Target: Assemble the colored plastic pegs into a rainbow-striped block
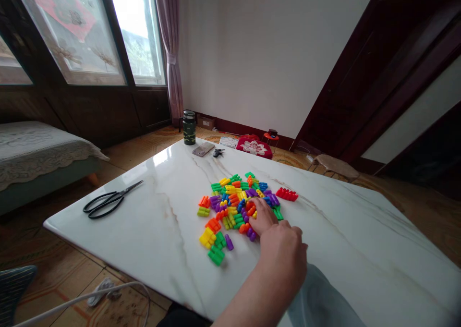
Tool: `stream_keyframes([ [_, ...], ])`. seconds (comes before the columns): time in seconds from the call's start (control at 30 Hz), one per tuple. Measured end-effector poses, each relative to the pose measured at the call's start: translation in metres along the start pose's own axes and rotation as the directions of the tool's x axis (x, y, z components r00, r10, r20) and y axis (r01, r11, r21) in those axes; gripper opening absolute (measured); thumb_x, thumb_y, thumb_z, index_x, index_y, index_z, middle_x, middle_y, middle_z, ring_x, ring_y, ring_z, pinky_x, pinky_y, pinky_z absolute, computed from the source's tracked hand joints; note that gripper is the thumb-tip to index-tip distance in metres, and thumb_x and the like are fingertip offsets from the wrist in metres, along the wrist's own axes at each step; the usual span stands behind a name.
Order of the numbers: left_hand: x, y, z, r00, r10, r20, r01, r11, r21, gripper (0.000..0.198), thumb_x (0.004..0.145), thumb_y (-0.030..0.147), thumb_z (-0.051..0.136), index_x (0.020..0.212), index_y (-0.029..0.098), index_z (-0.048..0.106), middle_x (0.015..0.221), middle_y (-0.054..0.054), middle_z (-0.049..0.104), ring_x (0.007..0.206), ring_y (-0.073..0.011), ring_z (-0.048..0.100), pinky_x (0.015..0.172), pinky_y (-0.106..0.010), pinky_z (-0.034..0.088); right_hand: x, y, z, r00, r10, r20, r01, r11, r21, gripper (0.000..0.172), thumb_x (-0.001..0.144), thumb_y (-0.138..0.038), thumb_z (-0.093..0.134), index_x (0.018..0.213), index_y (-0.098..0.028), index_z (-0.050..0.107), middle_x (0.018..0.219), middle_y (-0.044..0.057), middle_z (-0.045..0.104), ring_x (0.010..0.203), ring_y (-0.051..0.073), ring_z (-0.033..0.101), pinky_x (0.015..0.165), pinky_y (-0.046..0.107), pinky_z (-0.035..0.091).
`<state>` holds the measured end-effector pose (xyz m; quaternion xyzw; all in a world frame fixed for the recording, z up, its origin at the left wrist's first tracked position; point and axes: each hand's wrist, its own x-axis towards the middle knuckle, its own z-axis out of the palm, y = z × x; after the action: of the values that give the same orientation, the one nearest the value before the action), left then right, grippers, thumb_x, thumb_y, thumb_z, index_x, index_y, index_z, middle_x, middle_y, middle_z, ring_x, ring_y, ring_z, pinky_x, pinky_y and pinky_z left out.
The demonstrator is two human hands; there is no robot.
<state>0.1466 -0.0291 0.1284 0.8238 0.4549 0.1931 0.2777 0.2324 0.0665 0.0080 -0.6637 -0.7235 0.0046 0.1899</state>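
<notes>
From the head view, the blocks (234, 199) lie in a loose heap in the middle of the table (360, 240), with one red row (287, 194) just off the heap's right side. I'd judge the work barely begun, nearly everything still to be handled. The right hand (279, 245) reaches in palm down, its fingers (260, 215) on the heap's near right edge; whether they pinch a block I cannot tell, and the left hand is out of sight.
</notes>
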Motion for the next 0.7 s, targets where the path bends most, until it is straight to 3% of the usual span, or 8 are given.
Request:
stream_keyframes([
  [0.17,-0.003,0.001,-0.005,1.000,-0.001,-0.008,0.001,1.000,0.011,0.022,0.082,0.032,0.055,0.097,0.022,0.068,0.101,-0.008,0.066,0.096,-0.0233,0.059,0.089,-0.034,0.045,0.004,-0.017,-0.017,0.989,0.015,0.144,-0.003,0.997,-0.083,0.051,0.075,-0.022,0.063,0.124,-0.028,0.051,0.118,0.005,0.057,0.108,0.023,0.052,0.086,0.032,0.043],
  [0.27,-0.003,0.000,-0.004,1.000,-0.012,-0.003,0.012,1.000,0.024,0.022,0.082,0.033,0.055,0.098,0.023,0.068,0.102,-0.007,0.066,0.094,-0.0228,0.060,0.089,-0.034,0.046,0.005,-0.019,-0.015,0.990,-0.015,0.138,0.028,0.995,-0.093,0.037,0.075,-0.019,0.064,0.111,-0.027,0.060,0.105,0.004,0.060,0.100,0.022,0.054,0.084,0.031,0.042],
  [0.4,-0.001,-0.001,-0.002,1.000,-0.023,0.008,0.023,1.000,0.013,0.023,0.082,0.032,0.054,0.099,0.025,0.068,0.100,-0.005,0.067,0.086,-0.0220,0.064,0.077,-0.032,0.050,0.007,-0.011,-0.009,0.998,-0.061,0.030,0.059,0.997,0.044,0.030,0.075,-0.023,0.066,0.104,-0.024,0.062,0.102,0.004,0.060,0.098,0.021,0.054,0.088,0.031,0.042],
  [0.5,-0.001,0.000,-0.006,0.998,-0.051,0.041,0.049,0.998,0.043,0.022,0.082,0.029,0.052,0.097,0.023,0.068,0.097,-0.006,0.068,0.082,-0.0224,0.066,0.072,-0.032,0.051,0.006,0.002,-0.018,0.990,-0.063,-0.122,0.081,0.987,0.141,0.031,0.078,-0.028,0.062,0.109,-0.023,0.061,0.106,0.004,0.060,0.100,0.020,0.054,0.090,0.031,0.042],
  [0.6,-0.001,-0.001,-0.010,0.994,-0.075,0.076,0.066,0.991,0.120,0.025,0.083,0.025,0.050,0.099,0.019,0.068,0.096,-0.010,0.069,0.086,-0.0246,0.066,0.072,-0.033,0.051,-0.003,0.025,-0.038,0.970,0.045,-0.237,-0.015,0.992,0.127,0.031,0.081,-0.033,0.059,0.111,-0.025,0.060,0.108,0.004,0.060,0.100,0.019,0.054,0.086,0.029,0.043],
  [0.7,-0.002,-0.004,-0.013,0.993,-0.084,0.086,0.070,0.987,0.145,0.027,0.082,0.029,0.054,0.102,0.019,0.068,0.101,-0.011,0.068,0.091,-0.0264,0.066,0.075,-0.034,0.052,-0.017,0.058,-0.056,0.948,0.165,-0.273,-0.166,0.986,0.023,0.031,0.081,-0.037,0.058,0.109,-0.025,0.061,0.105,0.004,0.061,0.097,0.019,0.056,0.081,0.028,0.044],
])
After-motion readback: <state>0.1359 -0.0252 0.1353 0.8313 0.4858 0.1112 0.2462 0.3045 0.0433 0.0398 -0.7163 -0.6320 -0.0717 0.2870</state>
